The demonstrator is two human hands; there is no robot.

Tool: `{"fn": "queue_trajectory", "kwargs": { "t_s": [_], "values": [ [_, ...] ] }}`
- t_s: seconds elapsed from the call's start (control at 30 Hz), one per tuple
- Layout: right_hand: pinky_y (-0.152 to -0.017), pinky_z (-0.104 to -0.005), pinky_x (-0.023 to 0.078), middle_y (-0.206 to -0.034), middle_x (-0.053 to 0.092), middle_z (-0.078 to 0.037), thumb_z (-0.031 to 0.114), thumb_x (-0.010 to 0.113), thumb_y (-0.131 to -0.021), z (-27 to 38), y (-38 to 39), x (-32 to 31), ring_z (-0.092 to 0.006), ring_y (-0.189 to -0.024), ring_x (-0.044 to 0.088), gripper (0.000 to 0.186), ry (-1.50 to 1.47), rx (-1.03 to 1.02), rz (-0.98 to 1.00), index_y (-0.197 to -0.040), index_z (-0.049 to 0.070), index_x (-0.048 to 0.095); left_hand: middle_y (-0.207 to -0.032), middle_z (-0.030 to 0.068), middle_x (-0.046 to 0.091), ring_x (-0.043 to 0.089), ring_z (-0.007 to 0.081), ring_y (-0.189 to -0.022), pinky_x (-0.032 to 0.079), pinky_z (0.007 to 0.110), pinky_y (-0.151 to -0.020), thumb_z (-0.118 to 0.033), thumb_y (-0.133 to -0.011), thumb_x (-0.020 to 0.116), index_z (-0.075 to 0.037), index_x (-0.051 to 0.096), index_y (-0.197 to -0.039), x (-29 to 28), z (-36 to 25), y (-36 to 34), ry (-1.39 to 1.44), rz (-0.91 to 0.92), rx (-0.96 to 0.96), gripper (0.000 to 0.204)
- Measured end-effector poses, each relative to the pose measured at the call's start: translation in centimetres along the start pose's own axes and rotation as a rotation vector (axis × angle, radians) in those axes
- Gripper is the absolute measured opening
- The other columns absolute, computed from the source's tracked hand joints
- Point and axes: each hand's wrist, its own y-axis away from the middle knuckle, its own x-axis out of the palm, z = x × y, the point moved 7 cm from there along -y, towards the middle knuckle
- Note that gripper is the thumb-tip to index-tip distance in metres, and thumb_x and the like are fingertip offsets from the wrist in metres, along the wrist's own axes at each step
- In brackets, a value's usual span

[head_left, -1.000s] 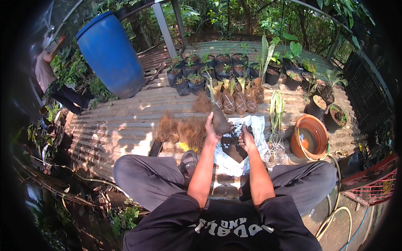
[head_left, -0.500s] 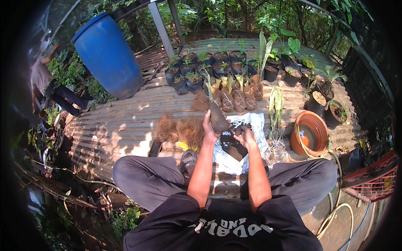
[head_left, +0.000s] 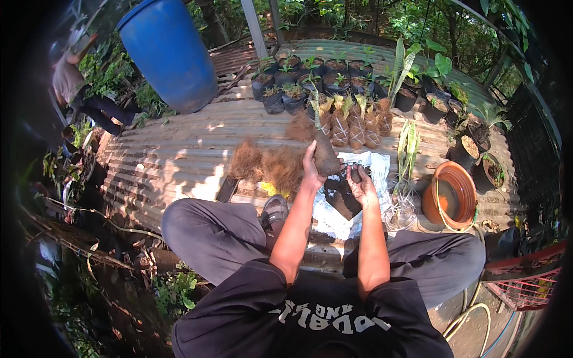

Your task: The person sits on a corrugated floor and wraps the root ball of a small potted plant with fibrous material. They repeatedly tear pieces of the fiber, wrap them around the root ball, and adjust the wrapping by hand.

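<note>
My left hand [head_left: 311, 170] is wrapped round the lower part of a plant's soil-caked root ball [head_left: 325, 156], a smooth brown lump that tapers upward to a thin pale stem. Just to its right, my right hand [head_left: 363, 190] has its fingers curled round a small dark clump of soil [head_left: 356, 174]. Both hands are above a white plastic sack [head_left: 377, 161] spread flat, with loose dark soil [head_left: 342, 201] heaped on it. Tufts of brown coconut fibre [head_left: 282, 169] lie left of the sack. Behind stand several fibre-wrapped plants [head_left: 357, 130] bound with white string.
Bare-rooted leafy plants [head_left: 407, 149] lie right of the sack, by an orange-brown bucket [head_left: 428, 200] holding water. Black-bagged seedlings [head_left: 285, 77] stand at the back. A blue barrel [head_left: 170, 56] and another person [head_left: 74, 83] are at left, a red crate [head_left: 528, 277] at right.
My view has shifted, so the scene sits further right. My right hand has turned slightly upward with the soil clump beside the root ball. The left hand keeps its hold.
</note>
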Motion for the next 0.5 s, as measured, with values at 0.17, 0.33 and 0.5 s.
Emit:
{"fn": "queue_trajectory", "kwargs": {
  "t_s": [0.17,0.33,0.5],
  "values": [
    [-0.072,-0.03,0.057,-0.103,0.061,-0.015,0.014,0.058,-0.098,1.3,-1.7,-1.4,-0.02,-0.083,0.063,0.024,0.231,-0.12,0.024,-0.115,-0.001,0.051,-0.095,0.0131,0.064,0.068,0.0343,-0.086,0.057,0.054,-0.077,-0.057,-0.092,0.047,-0.006,0.055,-0.125,0.0,0.1,-0.2,-0.017,-0.02,-0.003,0.061],
    [-0.053,-0.022,0.044,-0.09,0.059,-0.009,0.016,0.056,-0.1,2.0,-1.7,-1.7,-0.0109,-0.063,0.051,0.022,0.471,-0.269,-0.045,-0.114,-0.001,0.054,-0.095,0.0125,0.065,0.068,0.0342,-0.086,0.057,0.055,-0.077,-0.057,-0.091,0.048,-0.008,0.055,-0.125,-0.3,0.3,-0.3,-0.02,-0.032,-0.02,0.06],
    [-0.059,-0.0264,0.051,-0.094,0.06,-0.011,0.021,0.056,-0.1,1.8,-0.7,0.3,-0.014,-0.07,0.056,0.028,0.533,-0.247,-0.057,-0.117,-0.001,0.052,-0.095,0.0123,0.064,0.068,0.0342,-0.086,0.057,0.054,-0.078,-0.057,-0.09,0.05,-0.008,0.055,-0.126,0.0,0.2,-0.3,-0.008,0.009,-0.023,0.061]
  ]
}}
